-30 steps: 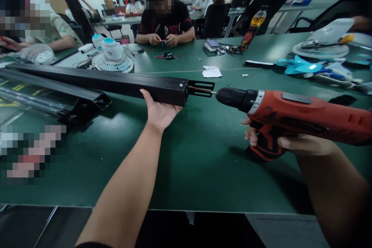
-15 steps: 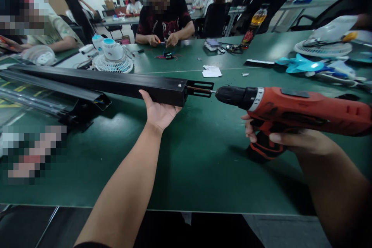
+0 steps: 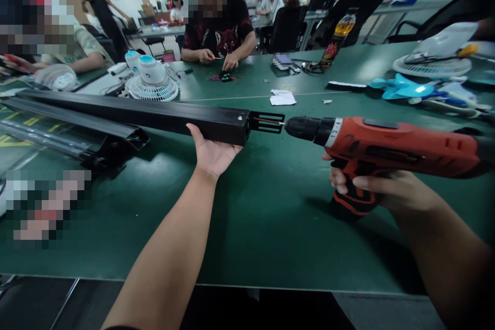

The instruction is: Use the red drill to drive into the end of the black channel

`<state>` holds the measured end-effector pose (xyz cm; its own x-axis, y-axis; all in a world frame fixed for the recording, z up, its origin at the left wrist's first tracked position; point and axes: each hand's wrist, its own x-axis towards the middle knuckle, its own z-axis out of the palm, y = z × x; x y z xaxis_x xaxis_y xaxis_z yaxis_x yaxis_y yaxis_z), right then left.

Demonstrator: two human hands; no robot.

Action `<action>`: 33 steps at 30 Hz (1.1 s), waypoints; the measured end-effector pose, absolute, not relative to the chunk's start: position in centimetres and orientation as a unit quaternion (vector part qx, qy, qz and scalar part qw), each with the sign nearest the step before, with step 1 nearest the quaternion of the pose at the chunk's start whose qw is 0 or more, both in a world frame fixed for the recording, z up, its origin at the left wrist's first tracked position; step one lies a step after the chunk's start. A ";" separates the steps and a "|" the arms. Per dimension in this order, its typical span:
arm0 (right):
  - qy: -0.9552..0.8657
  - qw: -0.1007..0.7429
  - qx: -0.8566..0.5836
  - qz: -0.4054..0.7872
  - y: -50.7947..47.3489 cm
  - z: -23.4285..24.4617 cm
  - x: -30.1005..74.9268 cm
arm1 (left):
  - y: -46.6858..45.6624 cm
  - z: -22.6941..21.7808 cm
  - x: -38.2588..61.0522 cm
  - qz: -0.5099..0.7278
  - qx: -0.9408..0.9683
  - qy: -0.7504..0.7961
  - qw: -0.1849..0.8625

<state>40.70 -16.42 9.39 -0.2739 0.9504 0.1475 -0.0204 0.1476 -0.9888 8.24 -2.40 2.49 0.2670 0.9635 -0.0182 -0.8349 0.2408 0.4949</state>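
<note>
My left hand (image 3: 212,152) grips the underside of a long black metal channel (image 3: 154,116) near its right end and holds it above the green table (image 3: 263,216). My right hand (image 3: 371,188) is wrapped round the grip of a red and black cordless drill (image 3: 386,147). The drill's bit (image 3: 270,122) points left into the slotted black bracket (image 3: 266,121) that sticks out of the channel's end.
A second black channel (image 3: 77,126) lies at the left. White and blue fan parts (image 3: 152,80) stand behind it; more fan parts (image 3: 429,69) lie at the far right. A paper scrap (image 3: 283,98) and a bottle (image 3: 338,36) sit mid-table. A person (image 3: 220,28) works opposite, others around.
The drill has moved slightly left, so its bit sits further into the bracket. The view has tipped a little; my left hand keeps its hold on the channel.
</note>
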 end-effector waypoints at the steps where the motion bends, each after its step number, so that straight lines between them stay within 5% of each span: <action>1: -0.597 0.466 -0.386 0.526 -16.4 9.2 40.8 | -2.4 2.5 8.2 0.583 0.197 0.161 0.771; 33: -0.603 0.472 -0.356 0.535 -15.9 8.8 41.2 | -2.4 2.9 8.4 0.584 0.199 0.177 0.767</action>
